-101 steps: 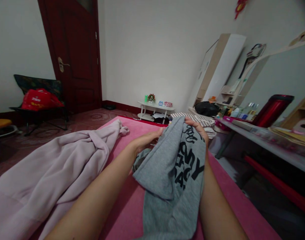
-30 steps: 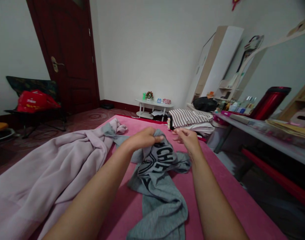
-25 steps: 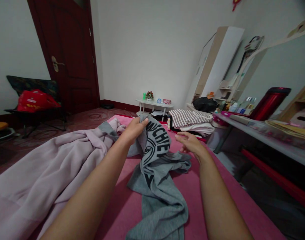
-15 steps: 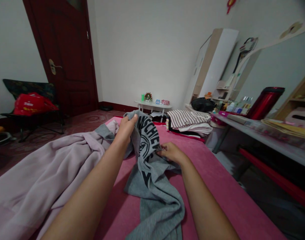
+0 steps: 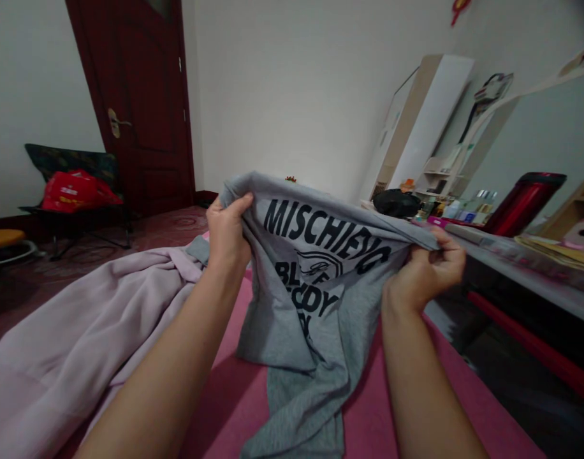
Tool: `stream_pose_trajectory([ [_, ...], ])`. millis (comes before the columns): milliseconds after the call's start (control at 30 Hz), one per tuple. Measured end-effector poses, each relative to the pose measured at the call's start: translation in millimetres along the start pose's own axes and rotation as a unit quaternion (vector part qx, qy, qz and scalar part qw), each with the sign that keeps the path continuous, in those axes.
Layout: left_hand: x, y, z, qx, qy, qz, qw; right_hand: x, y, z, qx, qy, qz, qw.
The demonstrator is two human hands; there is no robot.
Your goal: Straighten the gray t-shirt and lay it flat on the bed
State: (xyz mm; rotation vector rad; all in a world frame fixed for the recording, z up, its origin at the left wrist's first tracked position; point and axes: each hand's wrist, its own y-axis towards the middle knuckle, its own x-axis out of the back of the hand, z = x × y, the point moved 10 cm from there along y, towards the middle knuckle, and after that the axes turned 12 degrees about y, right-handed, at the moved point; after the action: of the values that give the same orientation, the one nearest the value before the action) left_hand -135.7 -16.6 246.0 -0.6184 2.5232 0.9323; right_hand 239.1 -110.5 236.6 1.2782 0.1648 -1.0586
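A grey shirt (image 5: pixel 315 255) with large black lettering hangs stretched between my two hands, its lower part trailing in folds on the pink bed cover (image 5: pixel 363 414). My left hand (image 5: pixel 229 233) grips its upper left edge, thumb on top. At the upper right edge, my right hand (image 5: pixel 423 268) is closed around the bunched cloth. The upper edge is raised off the bed and runs nearly straight from hand to hand. Beside my left forearm lies a rumpled pale pink garment (image 5: pixel 110 319).
On the right, a desk (image 5: pixel 493 252) holds a red thermos (image 5: pixel 526 201), papers and bottles. A black bag (image 5: pixel 396 203) sits behind the shirt. To the left are a folding chair with a red bag (image 5: pixel 79 190), an orange stool (image 5: pixel 5 238) and a dark red door (image 5: pixel 139 102).
My right hand has moved right and up with the shirt's edge, spreading the bunched cloth wide. My left hand has shifted slightly left and up. The raised shirt now covers the folded clothes behind.
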Motion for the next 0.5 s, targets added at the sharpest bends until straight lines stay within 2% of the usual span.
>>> stream_pose_trajectory([
  [100,11.2,-19,-60,-0.126,0.004,-0.04,0.991,-9,3,46,0.061,0.031,0.007,0.998],
  [167,16.8,-32,-92,-0.21,0.05,-0.067,0.974,-17,0,72,0.093,0.017,0.034,0.995],
  [233,13.2,-30,-108,-0.27,0.107,-0.075,0.954,-29,-3,86,0.122,-0.005,0.079,0.989],
  [267,7.9,-20,-108,-0.29,0.127,-0.07,0.946,-36,-5,86,0.135,-0.011,0.107,0.985],
  [333,-7.0,13,-93,-0.307,0.149,-0.05,0.939,-58,-5,72,0.154,-0.032,0.174,0.972],
  [367,-16.9,36,-77,-0.297,0.163,-0.029,0.94,-72,-5,56,0.157,-0.049,0.215,0.963],
  [433,-34.6,85,-28,-0.231,0.215,0.021,0.949,-104,-6,4,0.128,-0.099,0.324,0.932],
  [500,-41.4,118,33,-0.129,0.283,0.076,0.947,-129,-17,-67,0.039,-0.166,0.465,0.869],
])
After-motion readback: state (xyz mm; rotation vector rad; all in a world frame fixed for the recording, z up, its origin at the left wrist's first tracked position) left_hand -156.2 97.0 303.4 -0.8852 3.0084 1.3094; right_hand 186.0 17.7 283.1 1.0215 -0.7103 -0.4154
